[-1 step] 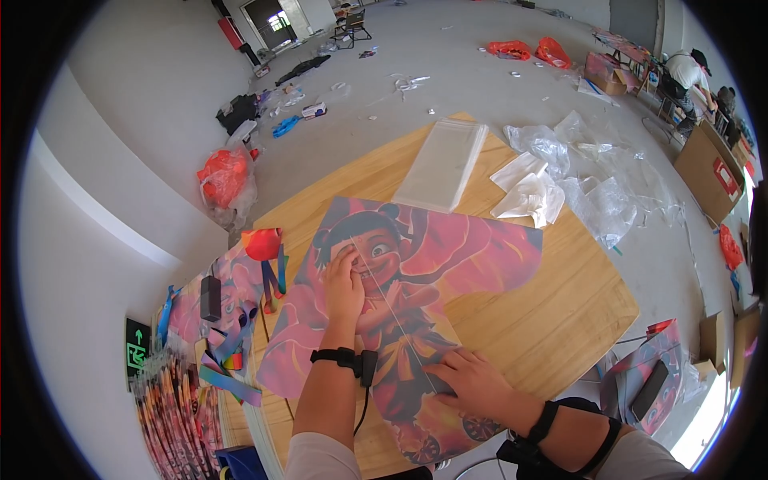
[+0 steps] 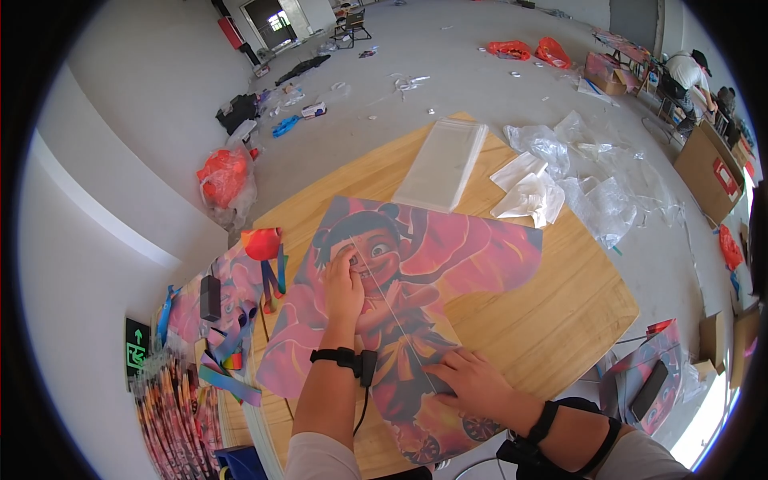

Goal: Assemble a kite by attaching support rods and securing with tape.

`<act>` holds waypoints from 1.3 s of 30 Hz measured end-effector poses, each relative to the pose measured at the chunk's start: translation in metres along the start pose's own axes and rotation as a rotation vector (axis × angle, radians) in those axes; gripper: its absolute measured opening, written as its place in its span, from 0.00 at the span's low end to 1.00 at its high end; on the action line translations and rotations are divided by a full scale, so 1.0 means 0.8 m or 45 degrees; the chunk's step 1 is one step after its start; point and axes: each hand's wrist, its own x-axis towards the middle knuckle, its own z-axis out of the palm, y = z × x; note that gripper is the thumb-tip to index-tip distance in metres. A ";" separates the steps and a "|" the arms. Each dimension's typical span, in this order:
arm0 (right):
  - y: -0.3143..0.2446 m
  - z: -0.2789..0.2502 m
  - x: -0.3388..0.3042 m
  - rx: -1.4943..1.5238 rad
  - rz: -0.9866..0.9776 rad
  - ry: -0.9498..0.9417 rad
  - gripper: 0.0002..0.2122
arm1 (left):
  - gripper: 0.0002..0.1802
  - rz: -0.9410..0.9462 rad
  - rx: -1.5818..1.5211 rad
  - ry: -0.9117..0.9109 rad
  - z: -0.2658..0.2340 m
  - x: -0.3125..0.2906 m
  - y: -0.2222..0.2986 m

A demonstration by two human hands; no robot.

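A large cut-out sheet (image 2: 488,256), kite-like in shape and printed with a cartoon child amid red and purple swirls, lies spread on the wooden table (image 2: 552,328). Down its middle runs a thin pale line, perhaps a rod or cord (image 2: 390,306). My left hand (image 2: 342,280) rests on the printed face beside the upper end of that line, its fingers stretched out. Lower down, my right hand (image 2: 472,382) lies on the sheet with fingers extended toward the line's lower end. Neither hand visibly grasps anything. Its lower edge reaches the near table edge.
A stack of clear plastic sleeves (image 2: 442,164) lies at the far side, beside crumpled white paper (image 2: 532,196). Clear film (image 2: 600,200) covers the floor at right. Rainbow ribbons (image 2: 232,344), a black box (image 2: 210,298) and folded prints (image 2: 172,408) are at left. A person (image 2: 686,76) works far right.
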 end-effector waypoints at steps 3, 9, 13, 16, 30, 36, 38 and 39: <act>-0.001 -0.002 0.000 -0.024 0.000 -0.014 0.26 | 0.24 -0.083 0.010 -0.011 -0.001 0.001 0.014; -0.004 0.009 0.010 -0.069 -0.025 -0.032 0.26 | 0.26 -0.037 0.114 -0.017 -0.008 0.001 0.019; -0.007 0.010 0.022 -0.011 0.006 -0.003 0.26 | 0.27 -0.051 0.084 -0.024 -0.009 -0.001 0.022; -0.005 0.015 0.030 0.017 0.009 0.030 0.26 | 0.27 -0.067 0.128 -0.026 -0.010 -0.003 0.021; -0.012 0.031 0.072 -0.172 0.101 0.152 0.24 | 0.28 -0.117 0.151 0.054 -0.001 -0.008 0.010; 0.007 0.033 0.102 -0.155 0.134 0.244 0.20 | 0.27 -0.070 0.097 0.050 0.002 -0.008 0.017; 0.007 0.035 0.110 -0.110 0.152 0.269 0.19 | 0.27 -0.044 0.118 0.064 0.000 -0.008 0.016; 0.008 0.034 0.113 -0.124 0.147 0.283 0.19 | 0.27 -0.036 0.124 0.050 0.000 -0.007 0.015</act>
